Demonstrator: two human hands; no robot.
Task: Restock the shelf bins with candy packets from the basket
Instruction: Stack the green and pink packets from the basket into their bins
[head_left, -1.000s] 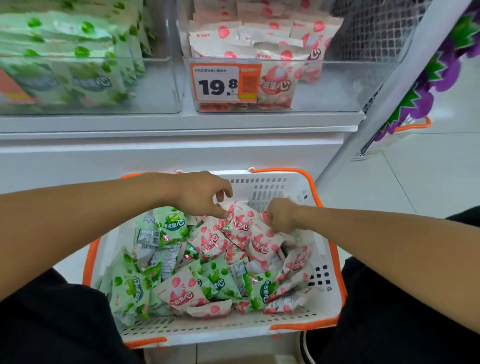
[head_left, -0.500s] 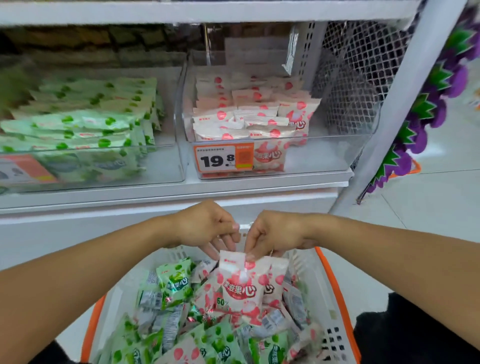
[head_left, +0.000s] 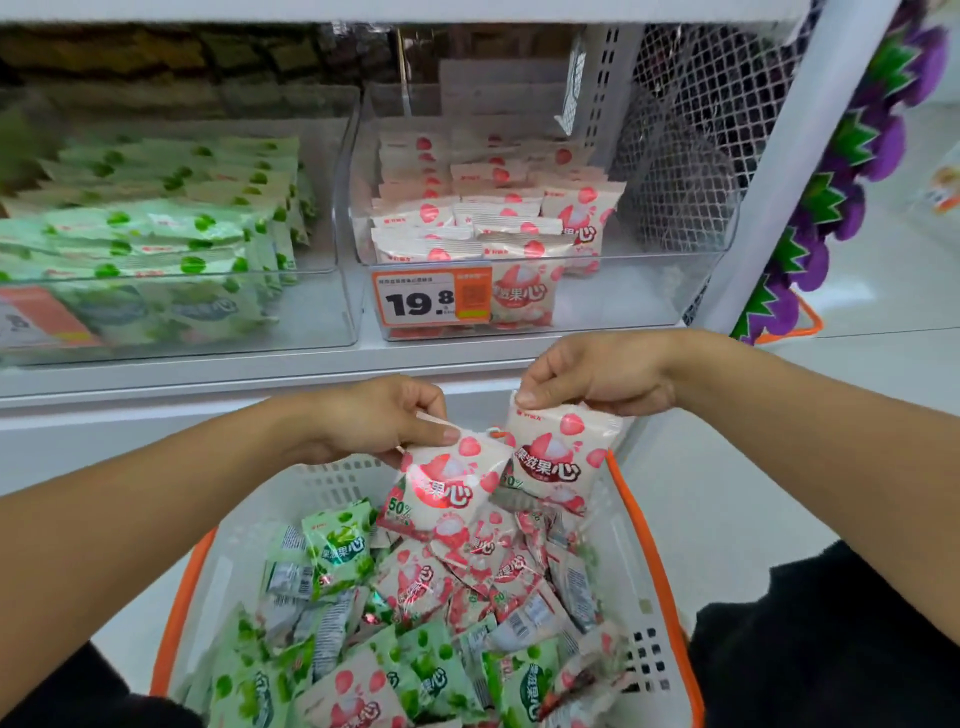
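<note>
With left hand (head_left: 376, 421) and right hand (head_left: 597, 376) each pinching a pink packet (head_left: 447, 483) by its top seam, best lifted into the right-hand bin (head_left: 649, 306), upright behind the front row.

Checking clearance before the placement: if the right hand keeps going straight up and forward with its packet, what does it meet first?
Probably the clear front wall of the pink-packet bin, about at the price tag. The right hand sits below the rim, though depth is unclear.

A shop, seemingly: price tag (head_left: 431, 300) on stocked shelf bin (head_left: 649, 291).
</note>
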